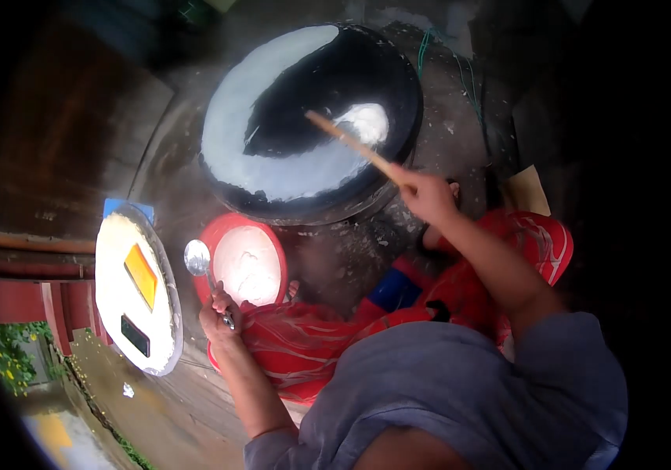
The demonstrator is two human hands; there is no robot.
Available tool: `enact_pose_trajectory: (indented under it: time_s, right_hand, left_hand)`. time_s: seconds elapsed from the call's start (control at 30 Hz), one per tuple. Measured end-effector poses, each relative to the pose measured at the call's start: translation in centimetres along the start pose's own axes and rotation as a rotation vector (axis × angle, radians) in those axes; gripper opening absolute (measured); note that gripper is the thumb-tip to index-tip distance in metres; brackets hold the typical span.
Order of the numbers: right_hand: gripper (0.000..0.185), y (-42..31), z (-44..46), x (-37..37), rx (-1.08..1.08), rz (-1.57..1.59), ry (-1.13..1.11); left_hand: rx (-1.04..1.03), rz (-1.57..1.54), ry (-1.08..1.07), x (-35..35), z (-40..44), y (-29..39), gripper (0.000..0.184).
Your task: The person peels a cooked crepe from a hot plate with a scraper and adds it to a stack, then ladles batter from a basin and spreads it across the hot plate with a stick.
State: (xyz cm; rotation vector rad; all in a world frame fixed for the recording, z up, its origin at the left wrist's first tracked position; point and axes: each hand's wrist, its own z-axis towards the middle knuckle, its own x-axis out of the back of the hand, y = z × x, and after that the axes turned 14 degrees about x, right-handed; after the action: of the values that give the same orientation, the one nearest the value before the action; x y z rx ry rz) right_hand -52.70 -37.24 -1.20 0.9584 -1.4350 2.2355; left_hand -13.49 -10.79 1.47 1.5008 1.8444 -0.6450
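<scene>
My right hand (428,196) is closed around one end of a long, flat wooden stick (349,142), which reaches over a large round black griddle (312,86). Across the griddle a white band of batter (222,129) curves along the left and lower side, and a thicker white mound (368,123) lies right of centre, partly behind the stick. My left hand (222,315) grips the handle of a metal ladle (197,257). The ladle's bowl is held at the left edge of a red basin (281,247) containing white batter (247,266).
To the left stands a round white surface (120,258) bearing a yellow-orange rectangular item (141,276) and a dark phone (135,336). A blue item (129,210) shows behind it. Red patterned cloth (304,345) covers my lap. Green cord (461,66) runs beyond the griddle at right.
</scene>
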Motion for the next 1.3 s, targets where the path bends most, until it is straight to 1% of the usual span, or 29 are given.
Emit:
enact_pose_trajectory:
  time_s: [0.07, 0.13, 0.2, 0.27, 0.3, 0.37, 0.4, 0.47, 0.53, 0.57, 0.6, 0.63, 0.67, 0.73, 0.8, 0.83, 0.87, 0.93, 1.0, 1.03, 1.07, 1.13, 1.2, 1.23, 1.27, 1.3]
  right_hand:
    - [0.051, 0.8, -1.8, 0.7, 0.470, -0.168, -0.149]
    - [0.056, 4.4, -0.6, 2.4, 0.432, -0.252, -0.113]
    - [0.057, 7.0, 2.1, 3.8, 0.429, -0.409, -0.034]
    - [0.052, 6.3, 4.7, 4.5, 0.259, -0.373, -0.065]
    - [0.052, 6.1, 5.2, 3.9, 0.253, -0.372, -0.064]
    - [0.047, 6.1, 5.4, 1.9, 0.062, 0.058, -0.009]
    - [0.045, 6.3, 4.1, 1.4, 0.175, 0.231, -0.040]
    - [0.048, 5.1, 2.3, 4.2, 0.624, -0.067, -0.248]
    - [0.053, 9.2, 2.6, 5.9, 0.649, -0.244, -0.219]
    - [0.058, 12.2, 3.7, 6.3, 0.613, -0.272, -0.099]
    - [0.059, 12.4, 5.8, 8.0, 0.557, -0.423, -0.131]
    - [0.058, 13.9, 7.6, 7.9, 0.573, -0.475, -0.091]
    - [0.058, 14.1, 9.5, 7.6, 0.570, -0.474, -0.091]
    - [0.053, 12.6, 13.1, 5.8, 0.502, -0.517, 0.021]
    - [0.046, 11.3, 13.5, 3.8, 0.215, -0.105, 0.001]
    - [0.041, 10.8, 12.7, 4.0, 0.246, -0.002, -0.080]
    - [0.045, 10.5, 11.6, 5.5, 0.556, -0.037, -0.186]
    - [0.048, 12.9, 11.4, 8.1, 0.709, -0.280, -0.268]
    - [0.048, 16.8, 14.0, 9.1, 0.646, -0.378, -0.130]
    - [0.047, 17.3, 16.0, 8.9, 0.629, -0.386, -0.078]
    - [0.047, 17.3, 17.7, 8.1, 0.629, -0.383, -0.077]
    - [0.045, 15.2, 21.2, 5.7, 0.641, -0.485, 0.014]
    - [0.043, 14.7, 21.8, 2.6, 0.412, -0.195, 0.031]
    - [0.041, 13.7, 21.1, 3.6, 0.330, -0.050, -0.151]
    - [0.043, 13.8, 20.3, 4.7, 0.577, -0.057, -0.194]
    - [0.045, 14.2, 19.9, 6.5, 0.631, -0.138, -0.242]
  left_hand:
    - [0.000, 0.008, -0.014, -0.2, 0.4, -0.1, 0.027]
    - [-0.050, -0.002, 0.056, -1.3, 0.4, -0.9, 0.027]
    - [-0.049, 0.021, 0.070, -1.4, 0.8, -0.8, 0.028]
    - [-0.020, -0.025, 0.042, -1.5, 1.4, -0.7, 0.027]
    - [-0.017, -0.019, 0.045, -2.0, 1.6, -0.9, 0.027]
    - [-0.050, -0.028, 0.094, -2.6, 1.9, -1.2, 0.022]
    - [-0.053, -0.026, 0.095, -2.6, 2.0, -1.0, 0.022]
    - [0.003, -0.014, 0.081, -2.3, 2.2, -0.4, 0.018]
    - [-0.019, -0.015, 0.086, -2.7, 2.1, -0.6, 0.016]
    - [-0.041, -0.018, 0.089, -2.9, 2.1, -0.9, 0.015]
    - [-0.043, -0.018, 0.091, -3.3, 2.0, -1.1, 0.015]
    - [-0.047, -0.028, 0.109, -3.6, 2.0, -1.3, 0.013]
    - [-0.050, -0.035, 0.125, -4.0, 2.2, -1.6, 0.012]
    - [-0.067, -0.021, 0.139, -3.7, 2.7, -1.2, 0.011]
    - [-0.091, -0.011, 0.145, -3.8, 2.8, -1.1, 0.010]
    - [-0.089, -0.031, 0.151, -4.1, 2.7, -1.2, 0.009]
    - [-0.086, -0.054, 0.155, -4.1, 2.8, -1.2, 0.009]
    - [-0.106, -0.058, 0.163, -3.5, 3.1, -0.5, 0.011]
    - [-0.150, -0.024, 0.160, -3.3, 3.3, -0.3, 0.014]
    - [-0.166, -0.014, 0.176, -3.7, 3.4, -0.4, 0.018]
    - [-0.168, -0.013, 0.176, -3.8, 3.5, -0.6, 0.018]
    - [-0.152, -0.052, 0.168, -4.2, 3.7, -0.6, 0.020]
    - [-0.156, -0.062, 0.204, -4.9, 3.7, -0.9, 0.020]
    - [-0.156, -0.077, 0.240, -5.2, 3.7, -1.1, 0.020]
    - [-0.158, -0.077, 0.234, -5.4, 3.7, -1.1, 0.020]
    - [-0.146, -0.069, 0.237, -5.5, 3.6, -1.2, 0.020]
